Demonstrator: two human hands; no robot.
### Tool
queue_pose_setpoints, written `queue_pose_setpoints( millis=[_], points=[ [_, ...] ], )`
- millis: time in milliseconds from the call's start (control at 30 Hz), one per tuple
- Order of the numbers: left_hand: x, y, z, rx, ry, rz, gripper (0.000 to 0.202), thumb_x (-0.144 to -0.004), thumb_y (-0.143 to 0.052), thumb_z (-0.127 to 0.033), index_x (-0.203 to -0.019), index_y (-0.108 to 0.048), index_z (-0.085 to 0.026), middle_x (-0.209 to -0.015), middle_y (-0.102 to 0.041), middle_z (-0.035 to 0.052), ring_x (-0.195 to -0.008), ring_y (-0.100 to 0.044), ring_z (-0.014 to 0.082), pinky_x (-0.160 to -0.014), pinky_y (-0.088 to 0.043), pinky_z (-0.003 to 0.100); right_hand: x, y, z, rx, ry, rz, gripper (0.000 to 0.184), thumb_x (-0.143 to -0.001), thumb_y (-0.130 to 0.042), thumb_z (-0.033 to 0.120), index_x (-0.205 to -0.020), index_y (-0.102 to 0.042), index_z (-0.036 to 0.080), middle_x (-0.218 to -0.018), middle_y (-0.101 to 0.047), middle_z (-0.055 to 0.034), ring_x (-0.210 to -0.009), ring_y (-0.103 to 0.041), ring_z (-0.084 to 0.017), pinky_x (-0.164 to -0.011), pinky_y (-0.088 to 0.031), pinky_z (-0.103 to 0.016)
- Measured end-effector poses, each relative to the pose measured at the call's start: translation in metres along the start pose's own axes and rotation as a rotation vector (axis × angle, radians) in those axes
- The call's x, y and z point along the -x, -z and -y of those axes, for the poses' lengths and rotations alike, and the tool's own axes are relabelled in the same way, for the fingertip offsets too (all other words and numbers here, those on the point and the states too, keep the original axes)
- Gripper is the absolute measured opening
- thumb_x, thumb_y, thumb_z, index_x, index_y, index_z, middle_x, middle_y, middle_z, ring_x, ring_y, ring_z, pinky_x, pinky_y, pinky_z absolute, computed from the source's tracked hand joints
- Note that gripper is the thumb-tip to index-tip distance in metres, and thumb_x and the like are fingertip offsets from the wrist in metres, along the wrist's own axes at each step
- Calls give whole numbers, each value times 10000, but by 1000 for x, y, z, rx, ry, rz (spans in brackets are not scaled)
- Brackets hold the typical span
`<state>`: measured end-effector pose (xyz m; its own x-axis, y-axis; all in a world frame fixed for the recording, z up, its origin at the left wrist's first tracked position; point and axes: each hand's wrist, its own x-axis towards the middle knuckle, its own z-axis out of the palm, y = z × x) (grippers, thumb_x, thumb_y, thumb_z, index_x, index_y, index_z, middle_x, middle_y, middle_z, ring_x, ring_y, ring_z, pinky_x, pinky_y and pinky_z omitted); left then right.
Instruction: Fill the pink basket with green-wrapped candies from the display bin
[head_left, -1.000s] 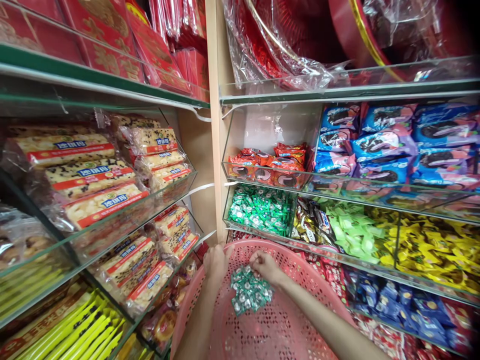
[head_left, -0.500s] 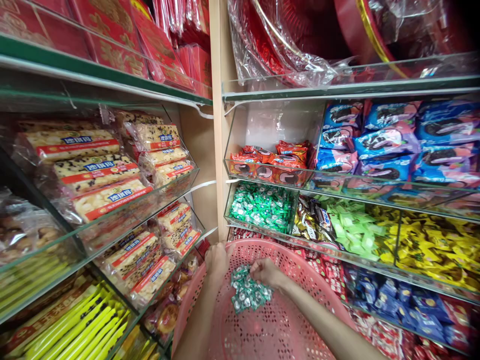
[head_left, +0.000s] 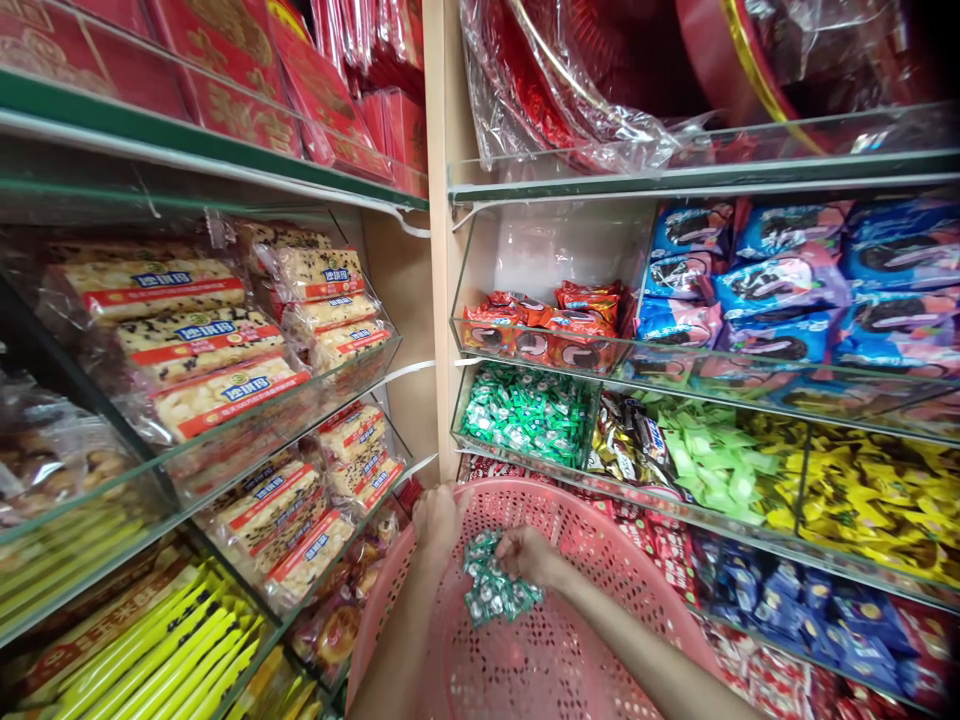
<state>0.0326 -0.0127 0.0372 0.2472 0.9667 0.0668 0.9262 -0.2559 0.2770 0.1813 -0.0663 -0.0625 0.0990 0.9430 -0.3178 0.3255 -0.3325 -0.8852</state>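
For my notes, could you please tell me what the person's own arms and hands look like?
The left forearm and right forearm are bare, with no sleeve or watch showing. The left hand and right hand wear no gloves; no ring can be made out.

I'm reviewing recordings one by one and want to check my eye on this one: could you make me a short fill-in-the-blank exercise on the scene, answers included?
1. The left hand is at the rim of a ____ plastic basket.
2. The right hand is at a pile of ____ wrapped candies inside it.
3. In the picture, the yellow candies lie to the ____ of the pale green ones.
4. The blue cookie packs sit ____ the yellow candies.

Missing words: pink; green; right; above.
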Motion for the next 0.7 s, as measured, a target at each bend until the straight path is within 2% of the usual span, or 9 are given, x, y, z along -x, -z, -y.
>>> queue_pose_setpoints(
  millis=[133,300,400,500,600,700],
  points=[
    [1,-1,0,13,-1,-11,466,-889,-340,-487,-1099,-641,-200,-992,-696,123,-967,-627,244,-768,-425,286,9,-1,6,97,16,-65,188,-597,-525,34,-687,-488,195,-447,-469,100,-385,-438,-76,-427,-305,-180],
    [2,0,0,29,11,-4,474,-896,-323,-480,-1111,-637,-196,-1026,-691,115,-988,-620,232,-772,-420,269,26,12,25,389,126,-175,138,-603,-651,128,-664,-540,182,-598,-532,54,-577,-482,-92,-517,-274,-192],
    [1,1,0,40,24,-6,483,-890,-328,-504,-1107,-637,-203,-1027,-690,117,-977,-625,233,-765,-422,271,47,27,59,586,220,-142,86,-657,-665,214,-683,-589,185,-628,-569,30,-596,-483,-102,-519,-257,-204],
    [0,2,0,49,15,-8,496,-892,-314,-512,-1089,-640,-195,-1008,-692,125,-971,-627,234,-757,-421,271,67,49,106,575,387,-127,101,-744,-596,246,-671,-601,177,-594,-579,22,-558,-482,-101,-505,-262,-206],
    [-2,0,1,54,14,0,496,-894,-313,-501,-1097,-637,-185,-994,-693,130,-974,-626,238,-752,-419,271,73,75,145,609,523,-250,137,-802,-522,222,-711,-614,176,-619,-603,10,-579,-509,-109,-538,-300,-207],
    [-3,-2,3,56,35,2,495,-886,-330,-507,-1100,-637,-183,-1001,-693,134,-975,-626,243,-750,-423,275,59,94,163,767,472,-426,154,-824,-483,187,-781,-631,188,-726,-649,-22,-699,-575,-137,-610,-331,-220]
  ],
)
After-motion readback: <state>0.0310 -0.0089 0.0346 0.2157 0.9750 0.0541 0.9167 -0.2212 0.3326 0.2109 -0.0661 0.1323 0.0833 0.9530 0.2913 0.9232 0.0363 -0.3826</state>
